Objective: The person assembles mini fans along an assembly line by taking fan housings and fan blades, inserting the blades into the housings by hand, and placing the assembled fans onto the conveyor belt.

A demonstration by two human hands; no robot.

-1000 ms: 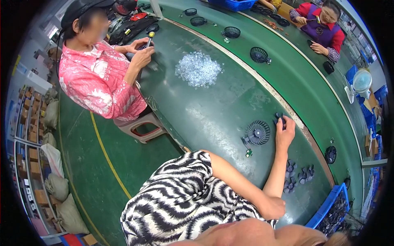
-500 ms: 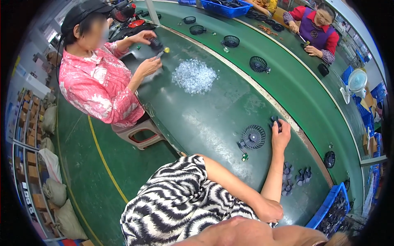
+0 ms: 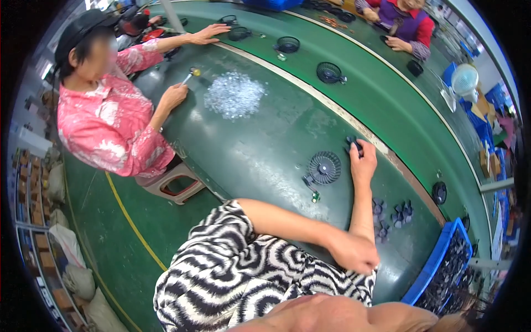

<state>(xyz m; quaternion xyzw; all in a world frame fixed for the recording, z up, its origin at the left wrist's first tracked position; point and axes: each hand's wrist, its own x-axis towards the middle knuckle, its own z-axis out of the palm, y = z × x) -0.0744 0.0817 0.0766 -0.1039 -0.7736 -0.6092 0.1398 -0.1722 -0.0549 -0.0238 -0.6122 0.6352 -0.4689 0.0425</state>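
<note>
My left hand (image 3: 362, 163) reaches out over the dark green table (image 3: 260, 149), its arm bent at the elbow and coming from a zebra-striped sleeve (image 3: 232, 249). The fingers are closed on a small dark plastic part (image 3: 354, 146) at the pale strip along the table's far edge. A round black fan grille (image 3: 324, 167) lies just left of the hand, with a tiny green piece (image 3: 315, 195) below it. My right hand is out of the picture.
Dark blade parts (image 3: 390, 214) lie right of my forearm, beside a blue crate (image 3: 437, 265) of more. A heap of clear bits (image 3: 235, 94) lies farther off. A person in pink (image 3: 110, 127) holds a yellow-tipped tool (image 3: 192, 73). More grilles (image 3: 330, 72) sit on the green belt.
My left hand has stayed by the table's far edge on the dark part. The person in pink has stretched one arm out toward the belt.
</note>
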